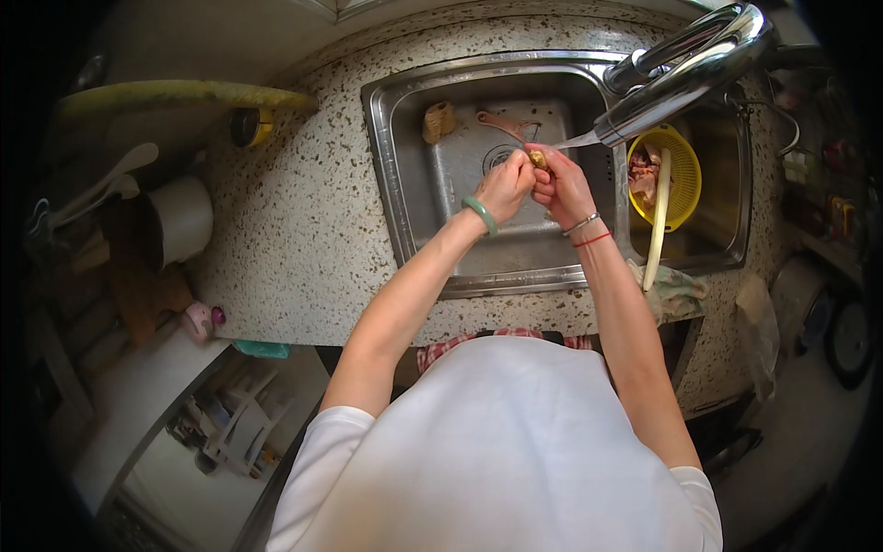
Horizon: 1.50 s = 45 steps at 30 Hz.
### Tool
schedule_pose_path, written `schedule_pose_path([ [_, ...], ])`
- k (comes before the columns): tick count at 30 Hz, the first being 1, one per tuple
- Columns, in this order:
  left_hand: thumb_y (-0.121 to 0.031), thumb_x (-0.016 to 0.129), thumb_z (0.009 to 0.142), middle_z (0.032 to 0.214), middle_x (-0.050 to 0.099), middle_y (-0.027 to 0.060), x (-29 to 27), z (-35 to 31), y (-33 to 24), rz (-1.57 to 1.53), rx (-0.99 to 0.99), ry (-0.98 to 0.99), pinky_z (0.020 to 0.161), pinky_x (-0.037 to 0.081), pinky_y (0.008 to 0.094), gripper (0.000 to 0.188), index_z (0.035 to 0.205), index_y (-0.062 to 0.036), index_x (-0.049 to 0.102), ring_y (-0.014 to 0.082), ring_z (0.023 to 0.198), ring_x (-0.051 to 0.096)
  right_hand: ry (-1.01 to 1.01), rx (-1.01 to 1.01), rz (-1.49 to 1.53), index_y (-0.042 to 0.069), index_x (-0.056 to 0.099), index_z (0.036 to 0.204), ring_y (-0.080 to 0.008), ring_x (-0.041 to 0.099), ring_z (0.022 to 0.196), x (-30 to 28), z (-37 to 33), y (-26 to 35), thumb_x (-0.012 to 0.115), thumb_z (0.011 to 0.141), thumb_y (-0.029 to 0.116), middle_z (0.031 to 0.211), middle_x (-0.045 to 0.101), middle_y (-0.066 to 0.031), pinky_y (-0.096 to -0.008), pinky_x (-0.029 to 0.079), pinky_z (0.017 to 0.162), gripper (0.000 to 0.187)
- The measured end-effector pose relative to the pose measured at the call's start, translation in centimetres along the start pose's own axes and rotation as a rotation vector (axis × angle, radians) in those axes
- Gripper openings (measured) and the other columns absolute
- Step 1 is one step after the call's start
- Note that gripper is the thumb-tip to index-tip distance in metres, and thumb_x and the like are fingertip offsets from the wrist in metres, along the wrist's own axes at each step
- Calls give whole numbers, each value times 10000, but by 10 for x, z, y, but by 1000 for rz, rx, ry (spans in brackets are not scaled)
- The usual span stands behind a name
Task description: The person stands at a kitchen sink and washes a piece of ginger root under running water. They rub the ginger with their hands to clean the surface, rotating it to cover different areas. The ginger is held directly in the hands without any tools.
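While left hand and right hand grasp a yellowish lump over the sink, I log around it: tan block ten o'clock, pinkish peeler eleven, faucet crowding two, yellow basket three.

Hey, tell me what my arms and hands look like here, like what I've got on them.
Both hands are ungloved, and white short sleeves leave the forearms bare. Above your left hand sits a smooth, rounded green bangle. Above your right hand are a silver-coloured bracelet and a thin red band.
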<state>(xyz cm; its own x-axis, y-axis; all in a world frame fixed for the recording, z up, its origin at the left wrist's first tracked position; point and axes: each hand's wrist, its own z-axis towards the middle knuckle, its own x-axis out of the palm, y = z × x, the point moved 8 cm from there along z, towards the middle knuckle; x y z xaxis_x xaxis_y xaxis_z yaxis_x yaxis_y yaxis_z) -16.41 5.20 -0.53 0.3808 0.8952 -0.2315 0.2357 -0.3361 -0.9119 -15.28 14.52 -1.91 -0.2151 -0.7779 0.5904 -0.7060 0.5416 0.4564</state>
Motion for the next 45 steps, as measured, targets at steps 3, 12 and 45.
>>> schedule_pose_path([
  [3, -252, 435, 907, 755, 613, 178, 0, -1, -3, -82, -71, 15, 651, 443, 394, 260, 856, 2, 458, 328, 728, 597, -51, -46, -35, 51, 544, 1079, -36, 261, 453, -5, 2, 0, 421, 954, 245, 618, 395, 50, -186, 223, 412, 262],
  [12, -240, 450, 903, 783, 621, 139, -6, 3, 0, 130, 0, -13, 662, 454, 375, 231, 937, -17, 498, 298, 714, 607, 199, 181, 269, 52, 528, 1077, -42, 229, 431, -2, 5, -8, 399, 960, 224, 569, 303, 63, -195, 204, 395, 245],
  [45, -126, 453, 941, 725, 525, -5, 9, -1, -4, -635, -28, -91, 493, 415, 199, 277, 1197, -41, 518, 54, 583, 486, -227, -277, -163, 54, 546, 748, -62, 389, 456, -8, 2, 2, 434, 956, 296, 560, 447, 28, -216, 303, 408, 338],
])
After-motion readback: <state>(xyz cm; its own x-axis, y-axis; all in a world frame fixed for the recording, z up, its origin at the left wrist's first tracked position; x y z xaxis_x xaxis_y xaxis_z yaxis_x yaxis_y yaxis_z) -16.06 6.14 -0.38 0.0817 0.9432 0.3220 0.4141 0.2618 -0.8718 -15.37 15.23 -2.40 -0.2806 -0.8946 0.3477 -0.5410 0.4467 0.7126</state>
